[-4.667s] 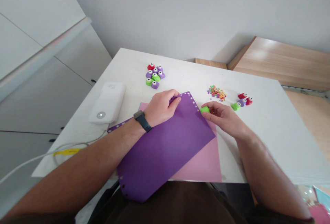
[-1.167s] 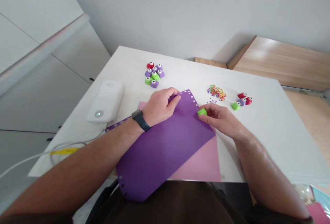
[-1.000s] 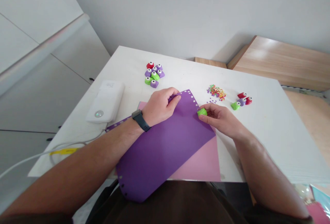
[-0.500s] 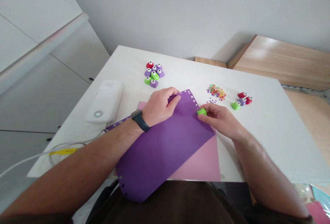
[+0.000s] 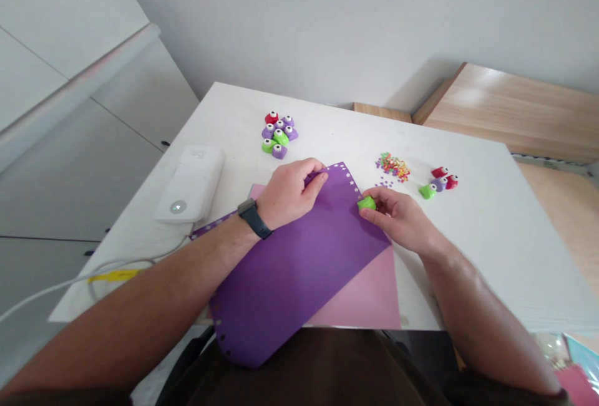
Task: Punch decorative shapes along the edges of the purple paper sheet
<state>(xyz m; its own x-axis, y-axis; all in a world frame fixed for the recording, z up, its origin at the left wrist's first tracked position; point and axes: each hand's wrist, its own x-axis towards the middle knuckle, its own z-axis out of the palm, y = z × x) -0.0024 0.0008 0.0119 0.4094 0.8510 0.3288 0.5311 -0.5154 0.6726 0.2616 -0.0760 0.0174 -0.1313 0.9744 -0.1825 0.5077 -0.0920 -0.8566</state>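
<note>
A dark purple sheet of paper (image 5: pixel 299 256) lies slanted on the white table (image 5: pixel 491 237), over a pink sheet (image 5: pixel 369 297). Small shapes are punched out along its far edge. My left hand (image 5: pixel 292 191), with a dark watch on the wrist, pinches the sheet's far corner, fingers closed. My right hand (image 5: pixel 395 216) grips a small green paper punch (image 5: pixel 366 203) set on the sheet's right edge.
A cluster of red, purple and green punches (image 5: pixel 279 133) sits at the back. A pile of coloured paper bits (image 5: pixel 394 167) and three more punches (image 5: pixel 440 181) lie to the right. A white device (image 5: pixel 191 184) with a cable lies at the left. A wooden surface (image 5: pixel 515 110) stands behind.
Since 4.7 s ago the green punch has shifted slightly left onto the sheet's edge, and a few purple bits now lie beside the pile. Over the last second hardly anything moved.
</note>
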